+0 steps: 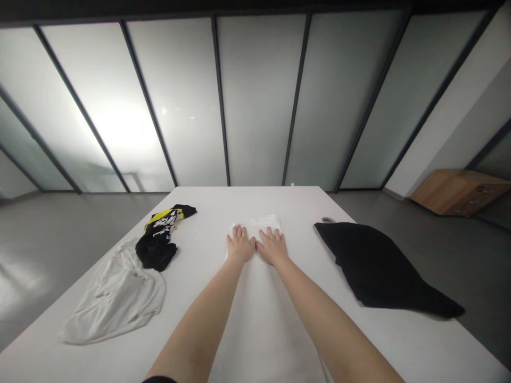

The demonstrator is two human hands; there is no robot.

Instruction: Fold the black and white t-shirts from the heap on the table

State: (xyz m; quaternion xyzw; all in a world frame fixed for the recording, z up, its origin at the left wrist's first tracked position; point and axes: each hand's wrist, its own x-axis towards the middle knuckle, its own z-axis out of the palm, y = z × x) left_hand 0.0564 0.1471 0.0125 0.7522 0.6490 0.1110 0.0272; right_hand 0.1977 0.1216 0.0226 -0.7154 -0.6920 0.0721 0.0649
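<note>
A white cloth (259, 311) lies flat on the white table (191, 330), reaching from the near edge of the view to the middle. Its far end (261, 219) looks folded over in a band. My left hand (241, 244) rests palm down on this far part, fingers spread and pointing away from me. Beside it, my right hand (272, 246) lies palm down on the same cloth with its fingers apart. The two thumbs are close together or touching. Neither hand grips anything.
On the left lie a crumpled white garment (120, 295) and a black garment with yellow and white print (157, 242). A black cloth (383, 266) lies along the right edge, with a grey ring-shaped item (328, 219) behind it. A wooden cabinet (451, 191) stands on the floor at right.
</note>
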